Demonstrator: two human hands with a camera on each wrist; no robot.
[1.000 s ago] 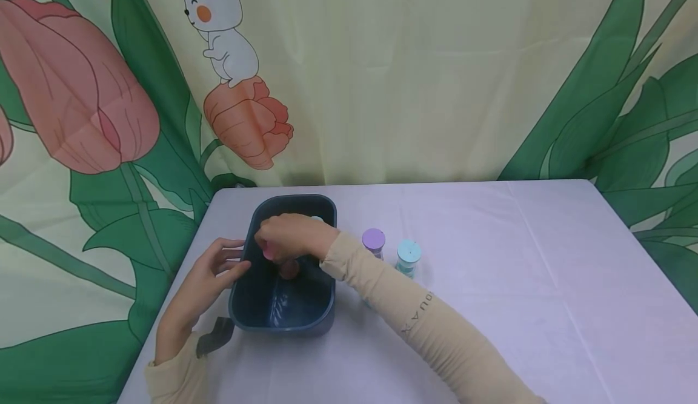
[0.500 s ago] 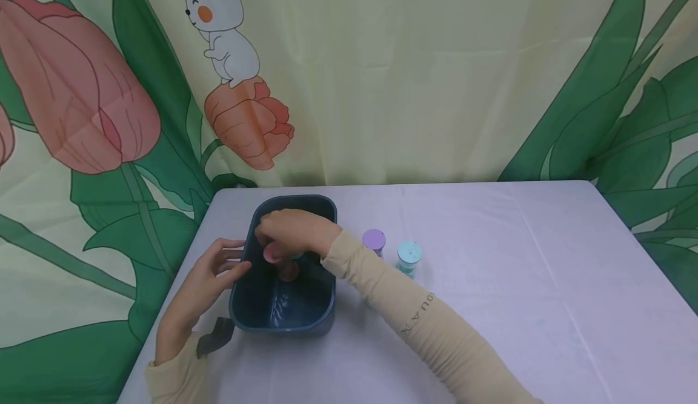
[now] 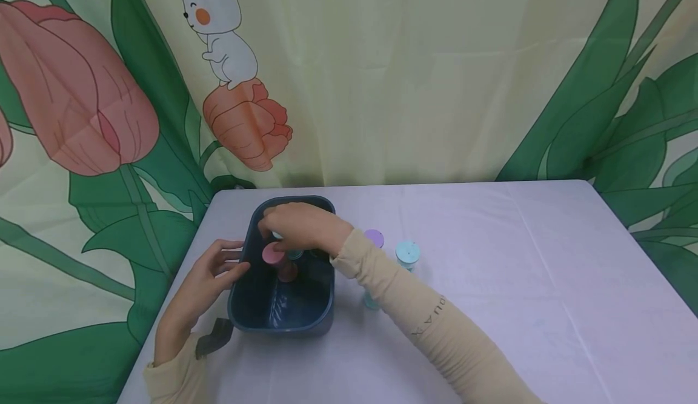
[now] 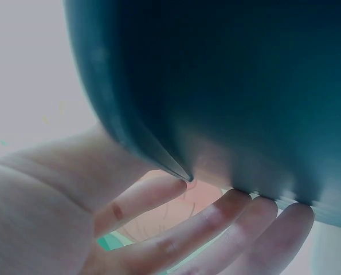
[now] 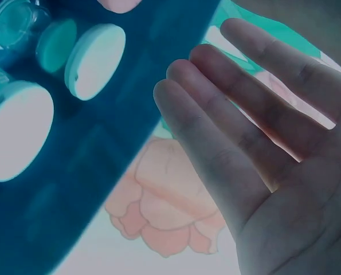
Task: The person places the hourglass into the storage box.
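Note:
A dark blue plastic bin [image 3: 305,324] stands at the table's left. My left hand [image 3: 204,280] touches its left side with fingertips; in the left wrist view the fingers [image 4: 239,229] are nearly straight against the bin's wall [image 4: 227,103]. Over the bin hovers my right hand [image 3: 308,225], holding nothing; its fingers [image 5: 193,120] are extended in the right wrist view. Just below it, a small bottle with a pink lid [image 3: 273,254] leans in the bin. Small containers with pale lids [image 5: 95,62] lie deeper inside, partly hidden by the hand in the head view.
Right of the bin stand small bottles, one with a purple lid [image 3: 375,238] and one with a light blue lid [image 3: 408,252]. Another pale blue one [image 3: 371,301] is mostly covered by the right sleeve. A printed curtain [image 3: 425,89] hangs behind the white-covered table [image 3: 491,295].
My right hand has let go of the pink-lidded bottle and risen slightly up and to the right. The bottle stays in the bin. My left hand has kept its place.

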